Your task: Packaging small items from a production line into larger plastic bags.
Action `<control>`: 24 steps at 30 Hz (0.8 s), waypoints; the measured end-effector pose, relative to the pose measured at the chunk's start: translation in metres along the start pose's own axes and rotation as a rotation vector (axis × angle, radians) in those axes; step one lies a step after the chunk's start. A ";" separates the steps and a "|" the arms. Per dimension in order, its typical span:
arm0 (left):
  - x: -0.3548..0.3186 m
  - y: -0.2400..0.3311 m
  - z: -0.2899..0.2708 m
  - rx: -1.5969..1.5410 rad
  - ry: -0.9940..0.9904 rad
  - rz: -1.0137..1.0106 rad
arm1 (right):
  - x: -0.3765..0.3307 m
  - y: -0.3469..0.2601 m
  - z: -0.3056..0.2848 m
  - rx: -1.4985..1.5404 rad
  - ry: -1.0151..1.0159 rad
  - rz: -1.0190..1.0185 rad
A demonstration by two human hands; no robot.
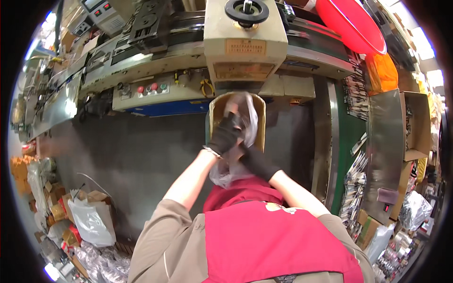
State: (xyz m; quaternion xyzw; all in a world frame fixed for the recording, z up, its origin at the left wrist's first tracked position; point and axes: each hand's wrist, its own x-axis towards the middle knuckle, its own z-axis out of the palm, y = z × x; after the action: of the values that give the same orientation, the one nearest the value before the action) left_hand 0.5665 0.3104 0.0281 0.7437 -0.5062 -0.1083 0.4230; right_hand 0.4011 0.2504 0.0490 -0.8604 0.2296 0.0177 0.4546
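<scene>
Plastic bag (245, 118), clear and crumpled, sat at the mouth of a tan chute (214, 113) below the beige machine (245, 52); its contents were hidden. Left hand (227, 134), black-gloved, gripped the bag's upper film; right hand (255, 161) clutched its lower part. Red basin (351, 23) was cut off above; packets (351, 188) lined the green conveyor (347, 137).

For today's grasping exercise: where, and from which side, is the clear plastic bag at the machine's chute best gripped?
Probably by the gathered lower part of the clear plastic bag, from the person's side: its top lies in the tan chute, and the left hand and right hand already grip there.
</scene>
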 end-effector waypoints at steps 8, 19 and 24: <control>0.075 -0.102 -0.045 0.426 -0.382 -0.168 | 0.109 0.096 -0.109 -0.446 0.207 0.332; -0.073 -0.034 0.000 0.001 -0.552 -0.730 | 0.005 0.090 0.014 -0.094 -0.125 0.443; -0.096 -0.138 0.087 -0.390 -0.586 -0.855 | 0.065 0.150 0.034 -0.099 -0.340 0.657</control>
State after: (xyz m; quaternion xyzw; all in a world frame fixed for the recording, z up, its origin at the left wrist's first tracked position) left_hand 0.5624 0.3644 -0.1533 0.7296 -0.2260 -0.5646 0.3127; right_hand 0.4031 0.1805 -0.1029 -0.7465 0.4137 0.3163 0.4142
